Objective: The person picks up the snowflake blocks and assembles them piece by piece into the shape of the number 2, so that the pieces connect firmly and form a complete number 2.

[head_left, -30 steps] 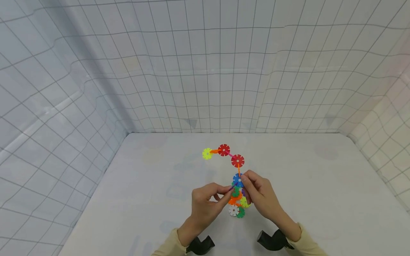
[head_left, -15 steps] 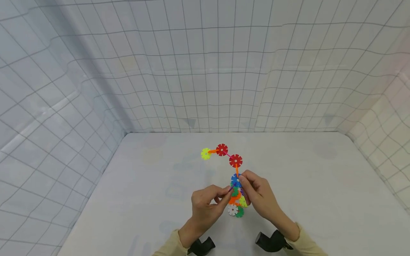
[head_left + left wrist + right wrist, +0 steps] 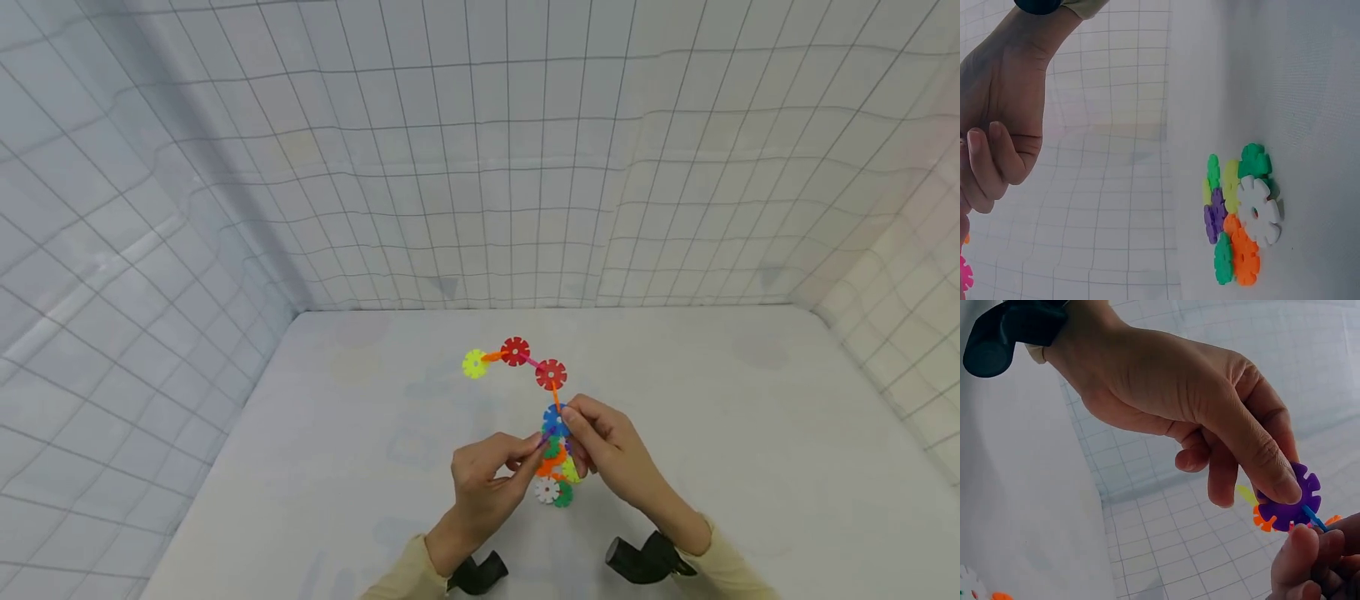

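Observation:
My right hand pinches a blue notched snowflake disc between thumb and fingertips. From it a chain rises away: an orange disc edge-on, a red one, a pink one, another red one, an orange one and a yellow one at its end. A purple disc is pinched by my left hand. The right wrist view shows the blue disc's edge overlapping the purple disc's face, right at its notched rim. My right fingertips partly hide the blue disc there.
Below the hands, loose discs lie in a small heap on the white table: white, orange, purple, yellow and several green. Black wrist cameras sit beneath both wrists. Grid-patterned curtains enclose the back and sides.
The chain's far end has swung slightly left, and the purple disc's face shows a little more. Both hands keep their pinch and have hardly moved.

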The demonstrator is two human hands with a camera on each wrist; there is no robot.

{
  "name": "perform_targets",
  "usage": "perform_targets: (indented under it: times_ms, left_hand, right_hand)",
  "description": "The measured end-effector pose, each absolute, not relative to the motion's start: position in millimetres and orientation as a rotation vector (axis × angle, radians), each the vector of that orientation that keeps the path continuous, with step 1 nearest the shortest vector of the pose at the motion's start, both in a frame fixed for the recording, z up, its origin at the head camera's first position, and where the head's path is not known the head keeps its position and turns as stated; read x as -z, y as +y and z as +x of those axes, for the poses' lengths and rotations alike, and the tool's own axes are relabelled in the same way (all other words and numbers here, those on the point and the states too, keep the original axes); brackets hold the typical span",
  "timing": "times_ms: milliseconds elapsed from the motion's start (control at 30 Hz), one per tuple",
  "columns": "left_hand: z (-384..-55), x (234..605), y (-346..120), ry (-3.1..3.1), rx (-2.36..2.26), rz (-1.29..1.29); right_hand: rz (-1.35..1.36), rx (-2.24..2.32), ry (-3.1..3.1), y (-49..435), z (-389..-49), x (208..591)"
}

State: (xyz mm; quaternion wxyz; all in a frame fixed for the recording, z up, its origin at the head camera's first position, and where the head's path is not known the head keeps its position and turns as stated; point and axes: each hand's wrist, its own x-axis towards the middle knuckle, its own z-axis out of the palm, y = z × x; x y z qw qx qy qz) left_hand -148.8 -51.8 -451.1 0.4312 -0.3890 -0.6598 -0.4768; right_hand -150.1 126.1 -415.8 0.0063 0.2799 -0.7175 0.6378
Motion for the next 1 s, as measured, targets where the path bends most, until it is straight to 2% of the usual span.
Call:
perform_targets:
  times_ms: [267, 567, 1000]
  left_hand:
    - [-146, 448, -55, -1.730, 1.185, -0.956]
    - [-145, 448, -53, -1.761, 1.266, -0.904]
    - [-144, 445, -52, -1.815, 1.329, -0.870]
  right_hand:
    - [0.837, -1.764, -2.223, 126, -150, 415]
    - [0.791, -1.831, -2.218, 124, -151, 420]
    - [0.765, -1.715, -2.197, 115, -137, 386]
